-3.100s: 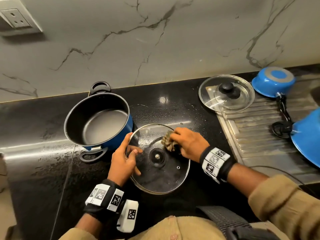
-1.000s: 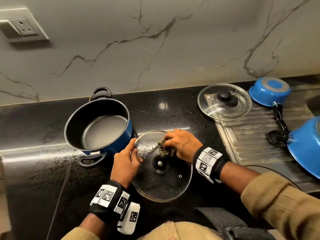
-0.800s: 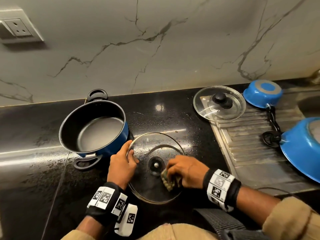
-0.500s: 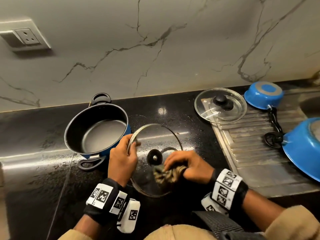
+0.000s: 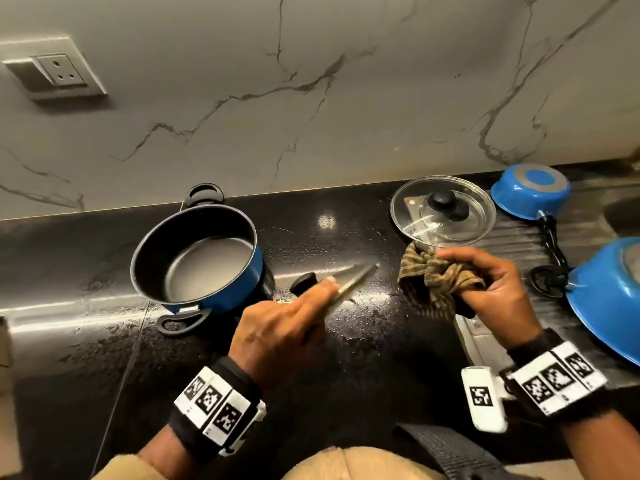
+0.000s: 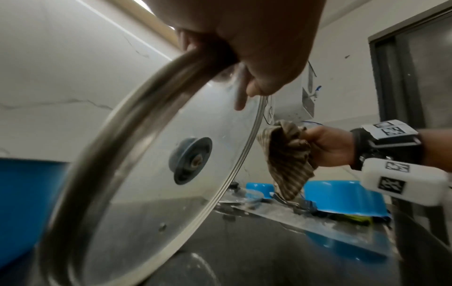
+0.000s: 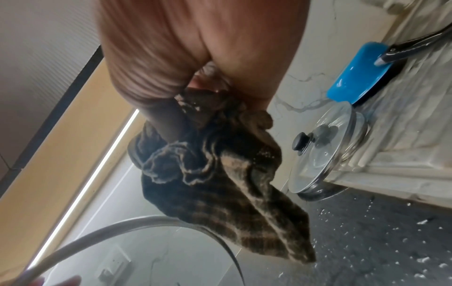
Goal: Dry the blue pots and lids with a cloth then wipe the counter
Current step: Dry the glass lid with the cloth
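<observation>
A person's left hand [image 5: 280, 336] held a round glass lid with a steel rim [image 6: 151, 154] on edge above the wet black stone counter [image 5: 346, 375], fingers and thumb pinching the rim from above, black knob [image 5: 303, 283] turned toward the upright blue pot with black handles [image 5: 197, 254] just beside it. The right hand [image 5: 491, 289] hung apart from the lid, its fingers curled around a bunched brown checked cloth [image 5: 433, 282] whose loose end dangled free. By the look of it, the job stood well short of halfway: the lid in hand was mid-drying, while a second glass lid with a black knob [image 5: 443, 211] lay at the edge of the steel draining board [image 5: 512, 271], where a small blue saucepan [image 5: 530, 188] and a larger blue pan [image 5: 609, 296] waited upside down. Droplets speckled the counter, apparently not yet wiped.
</observation>
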`<act>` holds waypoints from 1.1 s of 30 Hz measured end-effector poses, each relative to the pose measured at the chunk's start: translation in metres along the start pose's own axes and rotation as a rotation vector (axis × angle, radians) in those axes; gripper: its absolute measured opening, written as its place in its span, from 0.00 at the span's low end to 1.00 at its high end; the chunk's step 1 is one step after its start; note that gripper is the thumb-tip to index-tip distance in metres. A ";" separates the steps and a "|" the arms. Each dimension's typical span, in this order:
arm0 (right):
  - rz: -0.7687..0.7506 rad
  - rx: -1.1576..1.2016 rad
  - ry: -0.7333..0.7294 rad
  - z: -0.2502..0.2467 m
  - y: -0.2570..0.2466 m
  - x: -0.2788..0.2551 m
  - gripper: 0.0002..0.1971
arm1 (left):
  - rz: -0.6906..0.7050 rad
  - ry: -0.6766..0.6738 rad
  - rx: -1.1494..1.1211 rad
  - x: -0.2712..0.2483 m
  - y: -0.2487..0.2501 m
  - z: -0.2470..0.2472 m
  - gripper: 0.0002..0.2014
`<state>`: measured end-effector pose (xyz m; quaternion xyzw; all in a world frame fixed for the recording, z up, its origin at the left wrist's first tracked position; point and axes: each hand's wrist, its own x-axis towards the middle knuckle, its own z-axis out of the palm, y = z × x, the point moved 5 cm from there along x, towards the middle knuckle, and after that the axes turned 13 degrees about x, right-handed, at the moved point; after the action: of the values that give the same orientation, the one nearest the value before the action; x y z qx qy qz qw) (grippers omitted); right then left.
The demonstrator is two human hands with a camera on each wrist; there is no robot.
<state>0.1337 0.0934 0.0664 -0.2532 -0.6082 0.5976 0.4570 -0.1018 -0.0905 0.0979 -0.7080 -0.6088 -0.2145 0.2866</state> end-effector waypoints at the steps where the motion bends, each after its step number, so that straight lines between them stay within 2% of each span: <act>1: -0.016 -0.022 -0.008 0.002 -0.002 -0.001 0.32 | 0.067 -0.029 -0.024 -0.003 0.007 0.003 0.20; 3: -0.062 -0.083 -0.043 0.010 -0.004 -0.004 0.26 | 0.164 -0.098 -0.075 -0.015 0.020 0.014 0.19; 6: -0.120 -0.173 -0.112 0.024 -0.004 -0.009 0.23 | 0.249 -0.223 -0.144 -0.039 0.035 0.035 0.19; 9: -0.098 -0.232 -0.213 0.041 0.004 -0.017 0.19 | 0.350 -0.325 -0.137 -0.063 0.042 0.054 0.21; 15: 0.044 -0.469 -0.454 0.070 0.048 -0.036 0.27 | 0.505 -0.421 -0.005 -0.091 0.046 0.078 0.23; 20: 0.115 -0.634 -0.586 0.084 0.076 -0.050 0.25 | 0.537 -0.424 -0.010 -0.102 0.044 0.085 0.24; 23: 0.097 -0.726 -0.613 0.084 0.078 -0.055 0.24 | 0.530 -0.437 -0.022 -0.105 0.040 0.085 0.23; 29: 0.128 -0.733 -0.652 0.086 0.079 -0.060 0.29 | 0.520 -0.495 -0.050 -0.104 0.037 0.083 0.23; 33: 0.119 -0.761 -0.637 0.089 0.079 -0.062 0.26 | 0.502 -0.535 -0.078 -0.105 0.036 0.082 0.22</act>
<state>0.0667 0.0089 -0.0131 -0.2414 -0.8769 0.4061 0.0889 -0.0874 -0.1162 -0.0368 -0.8768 -0.4608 0.0322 0.1339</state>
